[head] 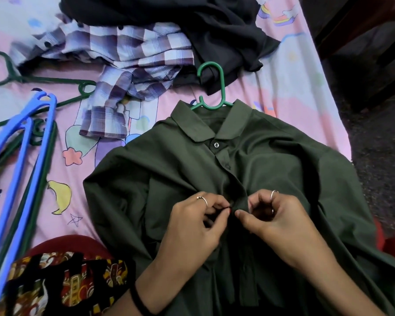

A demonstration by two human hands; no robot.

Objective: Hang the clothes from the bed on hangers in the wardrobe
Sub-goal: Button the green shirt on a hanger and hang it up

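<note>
Two hands pinch the front of the green shirt (249,160) in the middle of the bed (306,92): left hand (192,226) at 9 o'clock of the button strip, right hand (276,224) at 3. The green hanger (211,87) pokes out at 12. Tugging hard could slide the shirt off it. No writing shows.

We see a dark green shirt (271,169) of smooth, matt woven cloth with a faint sheen, its small button (216,145) glossy. The green hanger (211,87) in its collar looks like smooth moulded plastic, as do the blue hangers (21,151). The checked shirt (123,65) is thin, crumpled cloth. The black garment (192,21) is matt fabric. The bed (69,179) wears a soft printed cotton-like sheet.
</note>
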